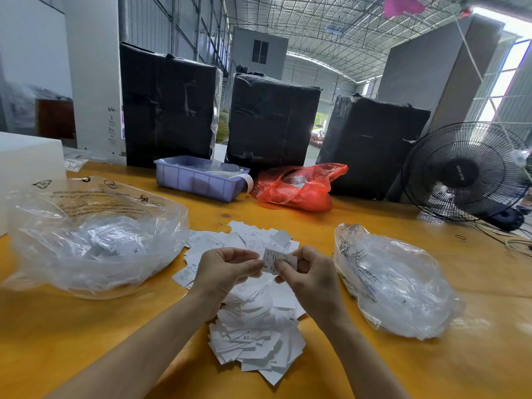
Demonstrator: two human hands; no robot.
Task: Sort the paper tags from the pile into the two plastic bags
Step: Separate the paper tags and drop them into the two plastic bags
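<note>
Both hands, the left hand (223, 269) and right hand (305, 273), pinch one tag (277, 260) marked S in their fingers above the pile (253, 335), reading it, and next it must drop into one bag, the left bag (95, 240) or right bag (394, 280).

Both hands, left (223, 269) and right (305, 272), pinch one tag (272, 262) above the pile (253, 335).

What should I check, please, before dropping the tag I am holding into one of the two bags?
1. Tag held: ok, pinched between left hand and right hand.
2. Size readable: ok, an S shows on it.
3. Single tag only: cannot tell, a second may sit behind it.
4. Left bag open: ok, an XL tag lies inside.
5. Right bag open: cannot tell, its mouth is unclear.
6. Which bag takes S: cannot tell.
</note>
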